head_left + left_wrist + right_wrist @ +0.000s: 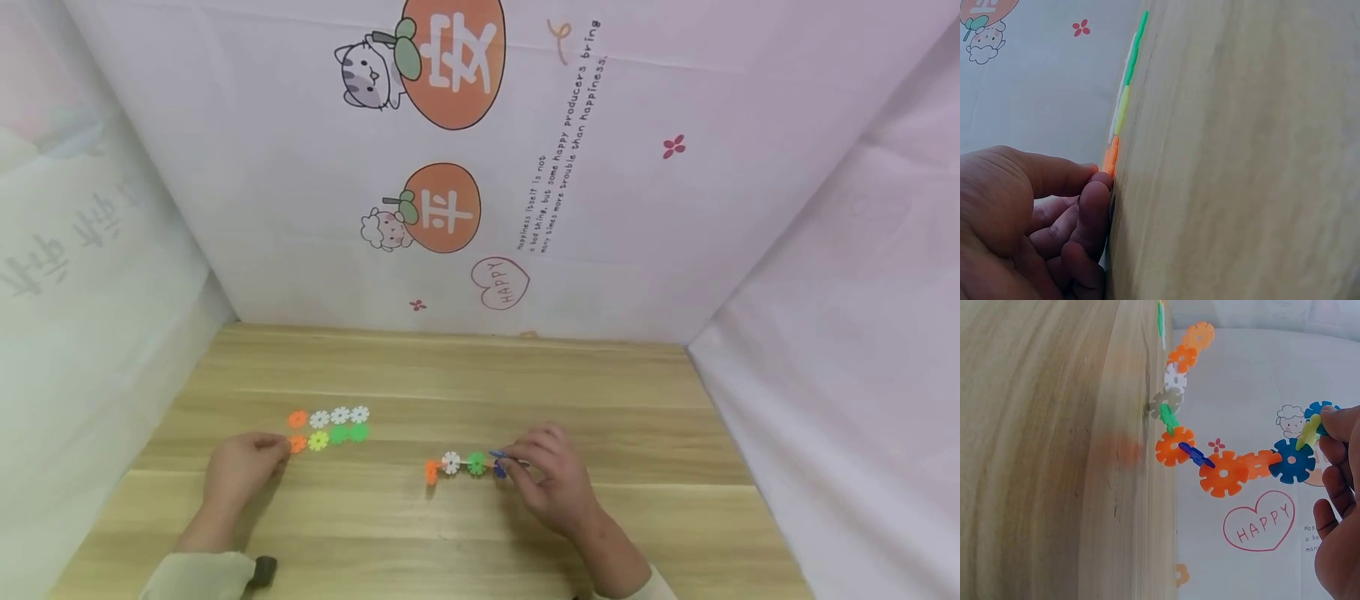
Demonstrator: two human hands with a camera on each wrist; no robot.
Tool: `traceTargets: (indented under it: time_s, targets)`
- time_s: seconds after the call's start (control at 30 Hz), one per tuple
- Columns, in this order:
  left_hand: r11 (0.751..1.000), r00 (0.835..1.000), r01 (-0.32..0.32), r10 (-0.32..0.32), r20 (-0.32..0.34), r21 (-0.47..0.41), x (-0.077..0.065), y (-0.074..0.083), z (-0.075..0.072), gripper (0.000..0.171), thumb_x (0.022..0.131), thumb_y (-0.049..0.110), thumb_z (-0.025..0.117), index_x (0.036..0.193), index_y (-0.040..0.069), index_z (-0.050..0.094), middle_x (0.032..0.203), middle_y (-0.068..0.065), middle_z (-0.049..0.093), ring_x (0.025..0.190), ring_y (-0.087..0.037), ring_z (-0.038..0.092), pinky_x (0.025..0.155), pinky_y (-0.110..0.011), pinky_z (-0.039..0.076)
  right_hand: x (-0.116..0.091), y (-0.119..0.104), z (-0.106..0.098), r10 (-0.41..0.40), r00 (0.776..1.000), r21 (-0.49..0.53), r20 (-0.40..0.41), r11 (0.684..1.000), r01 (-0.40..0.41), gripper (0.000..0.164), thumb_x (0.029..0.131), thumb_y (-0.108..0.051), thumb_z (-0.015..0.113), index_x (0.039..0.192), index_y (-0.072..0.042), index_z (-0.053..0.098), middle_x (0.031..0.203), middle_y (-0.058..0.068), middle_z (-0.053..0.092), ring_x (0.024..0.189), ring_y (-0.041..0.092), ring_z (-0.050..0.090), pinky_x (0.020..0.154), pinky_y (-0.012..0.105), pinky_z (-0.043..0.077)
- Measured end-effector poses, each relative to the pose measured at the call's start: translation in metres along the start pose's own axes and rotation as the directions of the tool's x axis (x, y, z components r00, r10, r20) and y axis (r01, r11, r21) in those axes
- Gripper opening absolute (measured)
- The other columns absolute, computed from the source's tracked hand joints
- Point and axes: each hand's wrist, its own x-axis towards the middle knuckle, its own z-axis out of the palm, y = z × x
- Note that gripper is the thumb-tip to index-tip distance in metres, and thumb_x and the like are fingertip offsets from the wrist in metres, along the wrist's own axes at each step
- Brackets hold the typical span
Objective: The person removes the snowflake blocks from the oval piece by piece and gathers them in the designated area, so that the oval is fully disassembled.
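Note:
My left hand (243, 467) is at the left end of two short rows of toothed plastic snowflake discs. Its thumb and fingertips pinch the edge of the orange disc (298, 444) in the nearer row, beside a yellow disc (318, 440) and green ones (360, 432). In the farther row lie another orange disc (297, 418) and white discs (340, 415). My right hand (555, 479) grips a blue disc (1318, 410) between thumb and finger. From it hangs a curved chain of interlocked discs, among them orange (1224, 473), dark blue, green and white (451, 463) ones.
The wooden table (360, 533) meets a printed white cloth wall (600, 283) at the back. Plain white cloth (840, 333) stands on the right, and more cloth on the left. A black object (264, 571) sits at my left cuff.

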Motion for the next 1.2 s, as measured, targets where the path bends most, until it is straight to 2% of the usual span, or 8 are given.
traceTargets:
  time_s: [0.33,0.57,0.67,0.73,0.93,1.0,1.13,1.2]
  targets:
    - [0.998,0.997,-0.036,0.032,-0.069,-0.046,-0.007,0.016,0.006,0.04,0.101,0.034,0.066,0.121,0.0,0.072,0.102,-0.013,0.077,0.09,-0.027,0.072,0.077,-0.044,0.058,0.001,0.0,-0.001,0.003,1.0,0.003,0.013,1.0,-0.003,0.014,0.082,-0.004,0.082,0.095,-0.011,0.078,0.092,-0.006,0.071,0.087,0.015,0.059,0.083,0.022,0.043]
    - [0.973,0.984,-0.169,0.158,-0.081,-0.158,-0.015,0.049,0.026,0.032,0.1,0.03,0.069,0.116,0.003,0.074,0.096,-0.01,0.077,0.082,-0.024,0.073,0.062,-0.028,0.055,0.003,-0.001,0.0,-0.038,0.999,-0.008,-0.002,0.999,0.038,0.019,0.081,-0.001,0.082,0.098,-0.009,0.08,0.092,-0.003,0.072,0.087,0.017,0.06,0.084,0.023,0.044]
    - [0.949,0.967,-0.256,0.249,-0.059,-0.182,-0.02,0.066,0.034,0.027,0.1,0.029,0.071,0.114,0.006,0.075,0.094,-0.007,0.077,0.082,-0.024,0.074,0.061,-0.028,0.055,0.004,-0.003,0.001,-0.046,0.999,-0.015,0.002,0.999,0.046,0.02,0.082,0.0,0.081,0.1,-0.009,0.08,0.092,-0.003,0.072,0.087,0.018,0.06,0.084,0.024,0.044]
    - [0.925,0.948,-0.317,0.317,-0.033,-0.209,-0.024,0.077,0.039,0.022,0.1,0.026,0.072,0.113,0.009,0.076,0.094,-0.006,0.077,0.082,-0.024,0.073,0.063,-0.028,0.056,0.005,-0.004,0.001,-0.051,0.999,-0.021,0.006,0.998,0.051,0.019,0.083,-0.001,0.08,0.1,-0.009,0.08,0.092,-0.004,0.072,0.087,0.017,0.06,0.084,0.025,0.044]
    - [0.835,0.861,-0.474,0.506,0.05,-0.28,-0.038,0.109,0.058,0.01,0.099,0.017,0.072,0.108,0.019,0.076,0.093,0.003,0.076,0.082,-0.02,0.072,0.07,-0.028,0.059,0.006,-0.007,0.001,-0.054,0.998,-0.03,0.025,0.998,0.055,0.016,0.086,-0.004,0.079,0.101,-0.009,0.08,0.092,-0.004,0.071,0.087,0.017,0.06,0.084,0.025,0.044]
    - [0.801,0.826,-0.523,0.561,0.058,-0.292,-0.042,0.118,0.068,0.009,0.099,0.018,0.073,0.106,0.021,0.076,0.093,0.008,0.075,0.081,-0.015,0.071,0.071,-0.028,0.06,0.006,-0.008,0.001,-0.057,0.998,-0.027,0.032,0.998,0.058,0.016,0.085,-0.005,0.08,0.1,-0.009,0.08,0.092,-0.005,0.071,0.087,0.016,0.06,0.084,0.025,0.044]
    - [0.726,0.751,-0.606,0.657,0.068,-0.325,-0.049,0.136,0.087,0.01,0.098,0.022,0.075,0.107,0.026,0.076,0.097,0.013,0.075,0.083,-0.008,0.068,0.072,-0.028,0.058,0.007,-0.009,0.004,-0.087,0.996,-0.015,0.028,0.996,0.088,0.006,0.091,-0.013,0.079,0.096,-0.009,0.08,0.091,-0.006,0.072,0.086,0.014,0.061,0.084,0.025,0.044]
    - [0.695,0.718,-0.634,0.692,0.077,-0.338,-0.053,0.144,0.096,0.013,0.097,0.024,0.076,0.109,0.028,0.076,0.099,0.015,0.074,0.085,-0.008,0.067,0.071,-0.029,0.057,0.008,-0.01,0.006,-0.099,0.995,-0.013,0.027,0.995,0.099,0.011,0.097,-0.019,0.075,0.094,-0.01,0.079,0.091,-0.006,0.073,0.085,0.014,0.061,0.083,0.026,0.044]
